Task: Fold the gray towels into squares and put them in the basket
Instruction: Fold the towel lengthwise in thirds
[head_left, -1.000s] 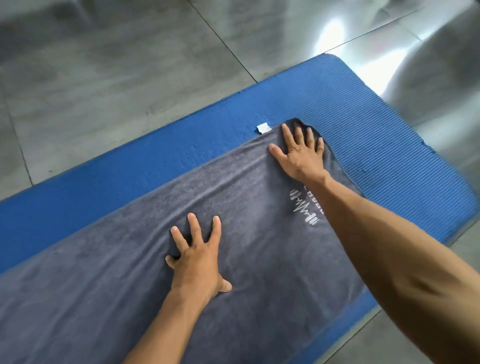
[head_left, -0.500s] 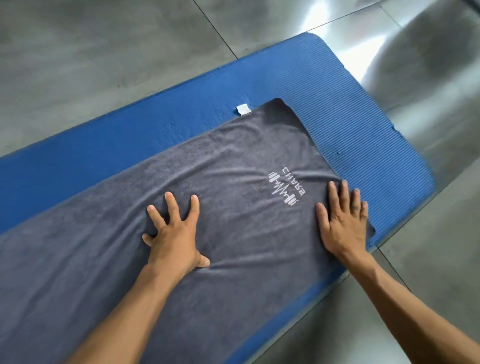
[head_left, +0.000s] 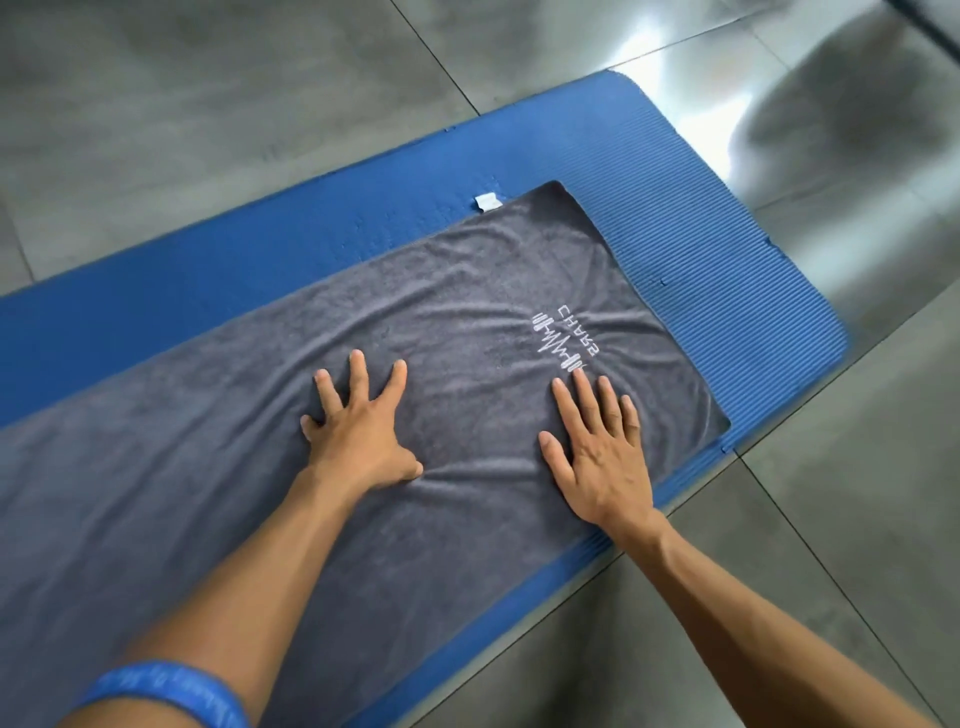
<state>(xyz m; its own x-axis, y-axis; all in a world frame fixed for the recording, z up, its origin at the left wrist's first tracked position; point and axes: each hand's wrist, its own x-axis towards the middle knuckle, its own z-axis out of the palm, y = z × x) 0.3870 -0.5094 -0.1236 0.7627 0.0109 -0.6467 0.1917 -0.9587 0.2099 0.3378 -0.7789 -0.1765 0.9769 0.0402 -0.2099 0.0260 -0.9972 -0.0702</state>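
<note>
Right hand (head_left: 602, 462) slid inward — both hands' fingers spread, flat on one gray towel (head_left: 260, 493); left hand (head_left: 358, 431).

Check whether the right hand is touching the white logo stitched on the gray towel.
Touching, just barely. The head view shows the right hand flat on the gray towel, its longest fingertip reaching the lower end of the white logo.

— How's the light?
— Bright and even, daylight by the look — strong white glare on the glossy floor (head_left: 670, 36) at upper right.
— Sharpness?
— Centre is crisp; the mat (head_left: 727, 291) edge smears at right, and straight lines bow near the corners.
</note>
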